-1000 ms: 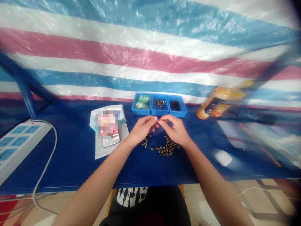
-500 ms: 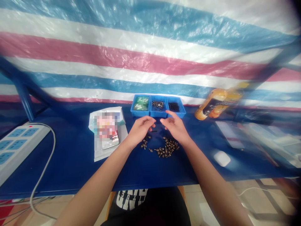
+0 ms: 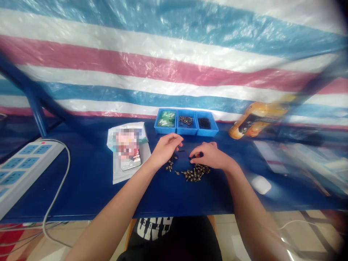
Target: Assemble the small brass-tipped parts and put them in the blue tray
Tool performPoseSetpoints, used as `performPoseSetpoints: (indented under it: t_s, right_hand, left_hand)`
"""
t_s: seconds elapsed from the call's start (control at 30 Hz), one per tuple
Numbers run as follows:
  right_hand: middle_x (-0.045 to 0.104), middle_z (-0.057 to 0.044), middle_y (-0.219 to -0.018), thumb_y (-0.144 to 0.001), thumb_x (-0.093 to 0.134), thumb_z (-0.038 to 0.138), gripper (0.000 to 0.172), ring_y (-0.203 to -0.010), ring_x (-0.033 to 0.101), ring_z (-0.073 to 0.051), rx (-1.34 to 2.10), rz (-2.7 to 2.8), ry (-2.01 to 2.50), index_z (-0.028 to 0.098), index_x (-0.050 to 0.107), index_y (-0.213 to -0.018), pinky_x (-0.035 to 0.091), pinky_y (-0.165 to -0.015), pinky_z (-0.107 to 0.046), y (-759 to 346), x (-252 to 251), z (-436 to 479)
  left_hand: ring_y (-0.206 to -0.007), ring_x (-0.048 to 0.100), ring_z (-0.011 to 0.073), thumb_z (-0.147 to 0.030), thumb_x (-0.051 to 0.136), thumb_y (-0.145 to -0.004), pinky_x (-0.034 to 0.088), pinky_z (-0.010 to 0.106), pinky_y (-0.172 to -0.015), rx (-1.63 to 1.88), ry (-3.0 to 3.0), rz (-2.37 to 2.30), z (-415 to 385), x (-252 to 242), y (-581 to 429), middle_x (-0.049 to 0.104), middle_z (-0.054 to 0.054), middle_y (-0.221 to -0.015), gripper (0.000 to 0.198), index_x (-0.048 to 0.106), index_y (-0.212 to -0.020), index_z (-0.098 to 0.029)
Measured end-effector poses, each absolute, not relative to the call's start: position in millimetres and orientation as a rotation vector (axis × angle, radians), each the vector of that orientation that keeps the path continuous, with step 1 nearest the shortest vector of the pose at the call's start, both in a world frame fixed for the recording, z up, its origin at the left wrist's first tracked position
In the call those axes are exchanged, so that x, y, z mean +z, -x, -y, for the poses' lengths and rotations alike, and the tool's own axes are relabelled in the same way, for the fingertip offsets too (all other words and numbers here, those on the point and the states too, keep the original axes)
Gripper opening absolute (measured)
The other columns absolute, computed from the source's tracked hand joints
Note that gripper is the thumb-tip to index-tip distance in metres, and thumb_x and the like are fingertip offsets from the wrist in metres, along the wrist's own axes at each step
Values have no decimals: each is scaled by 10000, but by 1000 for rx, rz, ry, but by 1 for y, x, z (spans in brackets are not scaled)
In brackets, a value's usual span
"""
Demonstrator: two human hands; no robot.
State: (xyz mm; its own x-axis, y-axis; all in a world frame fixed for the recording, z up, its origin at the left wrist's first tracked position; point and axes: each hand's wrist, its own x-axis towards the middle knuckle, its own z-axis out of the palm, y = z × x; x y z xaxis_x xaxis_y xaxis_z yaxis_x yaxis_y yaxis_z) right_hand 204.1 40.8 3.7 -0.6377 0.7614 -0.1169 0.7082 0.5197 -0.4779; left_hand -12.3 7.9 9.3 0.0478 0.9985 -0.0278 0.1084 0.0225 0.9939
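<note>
As your right hand dropped from its raised position, its fingertips settled at the bench just behind the larger pile of studs, small brass-and-black parts lying loose. Your left hand stayed curled above the smaller cluster of studs. The two hands were apart, with a narrow gap between them, no longer meeting as they had a moment earlier; this change put both within reach of the loose studs. You cannot tell from this view whether either hand clamped anything, since the fingers hid what lay beneath them. One small dark piece lay just beyond your left hand, and another lay by your right. Behind the hands stood a blue three-part tray of green packets, more studs and black parts. To your left lay a phone on a white packet, and a power strip; to your right, an orange bottle.
</note>
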Motion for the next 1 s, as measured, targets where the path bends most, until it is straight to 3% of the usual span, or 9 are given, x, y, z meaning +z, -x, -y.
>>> performPoseSetpoints:
  t_s: [0.1,0.43,1.0]
  right_hand:
    - [739,17,-791,-852,677,401,123,-897,612,-238,716,2643,1258,330,773,-882,268,-914,-446,-201,-1,-42]
    - [720,-10,-911,-914,600,329,161,-919,577,-220,505,2586,1221,289,742,-852,282,-853,-397,-188,-6,-40]
    - [694,-23,-928,-920,615,447,190,-935,563,-230,513,2575,1183,286,715,-918,274,-813,-370,-187,-12,-41]
  left_hand:
    - [-668,544,123,-433,610,-874,363,254,-576,1101,-1296,-1262,-8,9,13,655,26,-804,265,658,-877,-173]
    - [-665,539,122,-433,611,-873,362,253,-570,1102,-1301,-1240,-9,7,13,647,25,-805,259,655,-867,-178]
    - [-678,538,123,-434,606,-876,366,253,-582,1107,-1304,-1245,-9,8,14,642,21,-809,253,649,-862,-185]
